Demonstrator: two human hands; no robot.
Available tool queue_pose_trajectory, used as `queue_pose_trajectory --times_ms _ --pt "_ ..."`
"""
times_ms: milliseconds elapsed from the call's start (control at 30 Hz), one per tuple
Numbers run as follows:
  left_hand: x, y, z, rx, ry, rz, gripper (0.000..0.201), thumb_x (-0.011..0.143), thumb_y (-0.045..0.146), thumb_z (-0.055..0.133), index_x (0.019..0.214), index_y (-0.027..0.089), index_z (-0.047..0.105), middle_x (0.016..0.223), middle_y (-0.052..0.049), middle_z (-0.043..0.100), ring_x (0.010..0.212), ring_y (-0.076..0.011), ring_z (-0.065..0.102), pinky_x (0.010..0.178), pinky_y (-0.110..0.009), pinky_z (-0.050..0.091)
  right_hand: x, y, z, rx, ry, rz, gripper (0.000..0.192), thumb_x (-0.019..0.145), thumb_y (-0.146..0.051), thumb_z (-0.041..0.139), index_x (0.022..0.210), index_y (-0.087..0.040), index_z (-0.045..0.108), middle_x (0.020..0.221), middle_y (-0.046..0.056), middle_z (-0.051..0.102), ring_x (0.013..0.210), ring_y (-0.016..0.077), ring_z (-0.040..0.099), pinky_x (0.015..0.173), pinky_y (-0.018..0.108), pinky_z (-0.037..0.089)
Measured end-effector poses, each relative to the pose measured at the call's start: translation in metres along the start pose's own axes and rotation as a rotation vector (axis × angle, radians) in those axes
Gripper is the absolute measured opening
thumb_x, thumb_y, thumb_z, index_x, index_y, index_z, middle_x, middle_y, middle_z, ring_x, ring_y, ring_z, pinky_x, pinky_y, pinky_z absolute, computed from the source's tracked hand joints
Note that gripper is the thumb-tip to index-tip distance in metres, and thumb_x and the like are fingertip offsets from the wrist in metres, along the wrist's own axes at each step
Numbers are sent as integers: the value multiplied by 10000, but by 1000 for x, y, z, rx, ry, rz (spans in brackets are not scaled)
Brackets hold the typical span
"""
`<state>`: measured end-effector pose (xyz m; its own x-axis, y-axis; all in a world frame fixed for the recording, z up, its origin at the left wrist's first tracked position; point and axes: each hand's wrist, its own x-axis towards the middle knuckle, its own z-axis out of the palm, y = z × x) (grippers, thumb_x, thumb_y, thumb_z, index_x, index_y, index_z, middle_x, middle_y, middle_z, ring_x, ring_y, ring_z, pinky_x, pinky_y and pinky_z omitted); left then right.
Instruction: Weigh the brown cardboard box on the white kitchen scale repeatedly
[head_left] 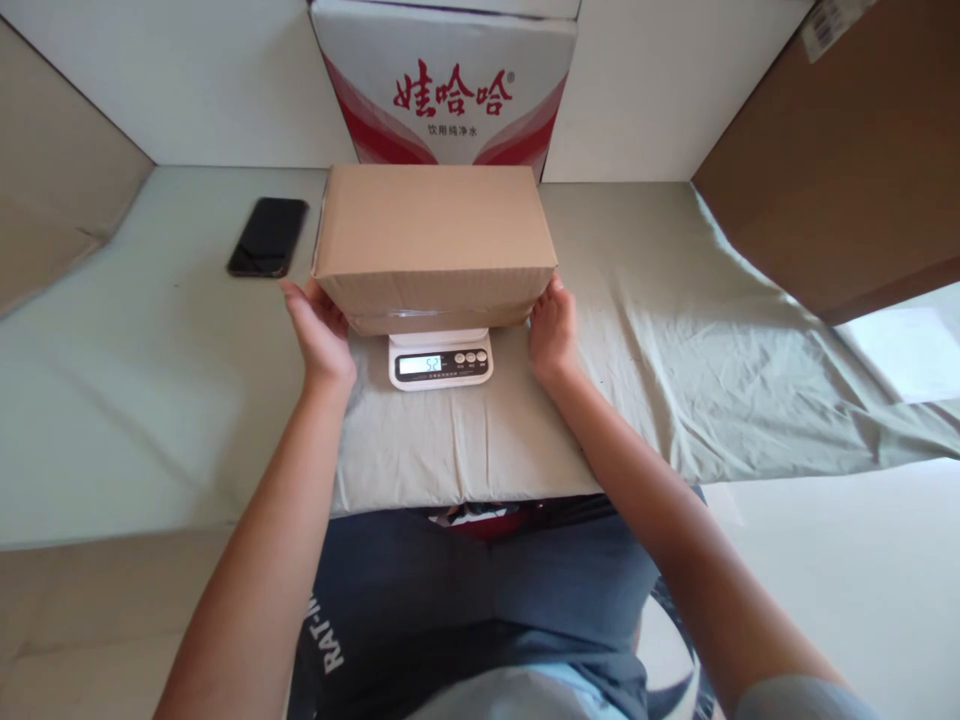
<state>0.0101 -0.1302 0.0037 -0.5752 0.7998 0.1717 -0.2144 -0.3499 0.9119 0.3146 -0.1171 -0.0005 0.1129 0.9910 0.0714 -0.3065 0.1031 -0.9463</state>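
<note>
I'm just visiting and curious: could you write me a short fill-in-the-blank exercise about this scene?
1. The brown cardboard box is ____ the left hand and the right hand.
2. The white scale has ____ round buttons in a row beside its display.
3. In the picture, the dark phone lies to the ____ of the brown cardboard box.
4. The large characters on the printed box at the back are coloured ____.

Missing words: between; three; left; red.

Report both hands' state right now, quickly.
Left hand: holding the cardboard box at its left end, fingers partly hidden, thumb apart.
Right hand: holding the same box at its right end, fingers partly hidden.
</note>
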Motion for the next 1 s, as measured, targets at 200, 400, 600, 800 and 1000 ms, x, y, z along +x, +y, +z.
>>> queue_pose_trajectory --times_ms 200,400,600,800,1000 --pt "4 -4 -2 -39 35 -35 1115 1077 1185 287 1124 210 827 1279 -174 918 1543 -338 772 1226 -398 651 7 7 -1 15 11 -9 794 891 -980 741 1447 -413 762 1893 5 730 1943 390 492 1672 680 352" --pt "8 -3 -13 16 -73 -50 868 970 1156 612 1041 320 832 1280 -128 933 1676 -406 710 1251 -543 648 9 4 0 81 64 32 745 845 -936 793 1367 -407 756 1924 -20 706 1957 382 479 1695 680 311" --pt "16 -12 -23 101 -133 -23 937 850 1247 606 1040 357 829 1308 -128 938 1728 -439 660 1287 -623 633 9 3 0 77 36 26 743 860 -938 787 1383 -411 755 1927 -11 709 1951 366 491 1685 652 337" --pt "14 -12 -17 80 -73 -45 1008 937 1212 447 1143 311 847 1341 -113 927 1808 -422 584 1365 -606 534 10 6 0 38 23 1 823 862 -985 752 1445 -404 761 1936 22 703 1932 367 519 1669 663 361" --pt "6 -4 -11 61 -62 -46 995 813 1252 626 1122 336 862 1384 -149 931 1760 -446 634 1379 -597 584 9 6 0 -3 9 -5 902 854 -1034 735 1492 -398 775 1945 27 697 1937 371 506 1660 652 376"
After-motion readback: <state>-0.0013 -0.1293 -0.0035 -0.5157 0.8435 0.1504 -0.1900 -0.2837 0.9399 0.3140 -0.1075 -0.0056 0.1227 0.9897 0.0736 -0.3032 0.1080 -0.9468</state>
